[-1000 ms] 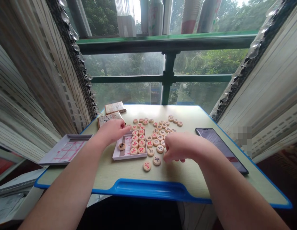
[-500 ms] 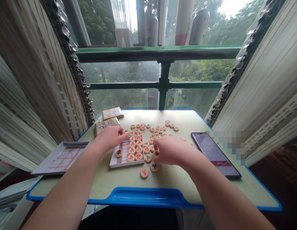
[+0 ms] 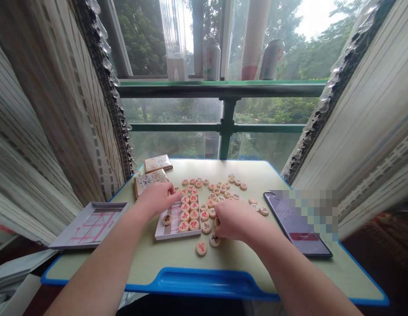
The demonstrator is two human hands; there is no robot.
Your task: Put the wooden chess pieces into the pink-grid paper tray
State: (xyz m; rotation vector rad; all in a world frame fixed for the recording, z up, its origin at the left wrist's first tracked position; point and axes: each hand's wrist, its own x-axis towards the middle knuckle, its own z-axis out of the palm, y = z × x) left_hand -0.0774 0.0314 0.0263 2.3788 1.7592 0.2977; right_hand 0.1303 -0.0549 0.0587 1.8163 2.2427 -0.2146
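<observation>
My left hand (image 3: 158, 196) is closed at the far left corner of a shallow white box (image 3: 180, 235), its fingertips by the rim and a small round piece; what they hold is hidden. Inside the box, red-marked Chinese chess pieces (image 3: 193, 215) fill two columns on the right, and one black-marked piece (image 3: 167, 219) lies at the left. My right hand (image 3: 235, 219) is closed over the loose pieces right of the box, its fingers around a chess piece (image 3: 217, 221) that is mostly covered. Just nearer are a black-marked piece (image 3: 214, 240) and a red-marked piece (image 3: 201, 248).
More loose pieces (image 3: 220, 188) spread across the table (image 3: 177, 259) beyond the box. A second shallow box (image 3: 88, 224) sits at left, two small patterned boxes (image 3: 151, 179) at far left. A phone (image 3: 299, 228) lies at right. Cans (image 3: 272, 59) stand on the window ledge.
The camera has tilted up slightly, so the scene sits lower in view. Both hands stay in nearly the same places relative to the box and pieces.
</observation>
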